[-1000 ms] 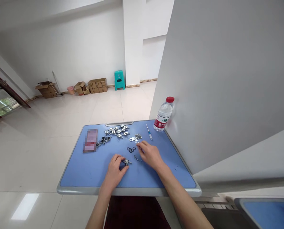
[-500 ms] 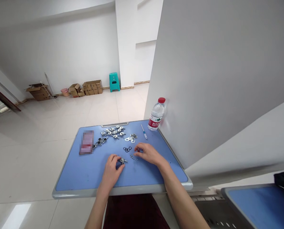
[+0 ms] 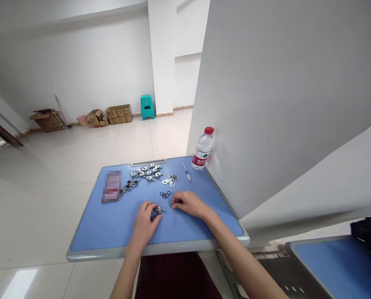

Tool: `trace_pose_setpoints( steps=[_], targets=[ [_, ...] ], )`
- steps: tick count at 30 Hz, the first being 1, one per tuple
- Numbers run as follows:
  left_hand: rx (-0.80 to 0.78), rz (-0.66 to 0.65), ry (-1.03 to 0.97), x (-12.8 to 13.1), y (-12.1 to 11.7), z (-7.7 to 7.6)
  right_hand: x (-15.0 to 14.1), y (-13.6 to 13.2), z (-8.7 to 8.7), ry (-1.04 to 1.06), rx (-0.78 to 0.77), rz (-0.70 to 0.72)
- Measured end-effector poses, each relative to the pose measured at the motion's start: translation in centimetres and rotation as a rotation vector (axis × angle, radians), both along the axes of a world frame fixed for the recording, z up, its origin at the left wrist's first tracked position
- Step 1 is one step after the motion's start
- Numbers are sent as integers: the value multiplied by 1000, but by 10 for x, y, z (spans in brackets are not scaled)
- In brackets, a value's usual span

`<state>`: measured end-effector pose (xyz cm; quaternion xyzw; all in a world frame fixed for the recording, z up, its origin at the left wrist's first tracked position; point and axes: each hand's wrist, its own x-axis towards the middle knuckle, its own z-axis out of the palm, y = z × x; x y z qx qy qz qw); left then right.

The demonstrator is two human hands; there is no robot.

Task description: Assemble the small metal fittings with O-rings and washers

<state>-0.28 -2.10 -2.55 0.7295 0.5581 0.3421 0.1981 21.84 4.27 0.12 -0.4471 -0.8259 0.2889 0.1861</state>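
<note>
My left hand (image 3: 145, 220) rests on the blue table with its thumb and fingers around a small metal fitting (image 3: 159, 210) that has a short stem pointing right. To its right, my right hand (image 3: 187, 203) has thumb and fingertips brought together at the small pile of shiny screws (image 3: 169, 204). Whether a screw is between those fingertips is too small to tell. Just beyond the screws lie several black rubber rings (image 3: 165, 194). Farther back are flat metal plates (image 3: 169, 180) with holes, in a loose cluster.
Several metal fittings (image 3: 146, 171) lie at the table's (image 3: 92, 232) back, with dark-capped metal parts (image 3: 130, 185) beside a blurred pinkish flat object (image 3: 112, 186). A small screwdriver (image 3: 186, 172) and a water bottle (image 3: 202, 148) stand near the grey partition (image 3: 266, 104) on the right.
My right hand has come from beside the metal plates down to the screws, its fingertips closing there. My left hand keeps hold of the fitting. The whole view has shifted slightly.
</note>
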Motion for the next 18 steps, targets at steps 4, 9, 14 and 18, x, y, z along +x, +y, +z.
trace_pose_setpoints(
  steps=[4,9,14,18],
  targets=[
    [-18,-4,-2,0,1,0,-2,6,0,10,-9,4],
    [-13,-15,-22,-1,2,-3,2,24,3,13,30,-71],
    [-31,-6,-52,0,1,-1,-2,40,4,-52,70,-51],
    [-20,-9,-57,1,-1,3,-7,39,3,-141,97,-31]
  ],
)
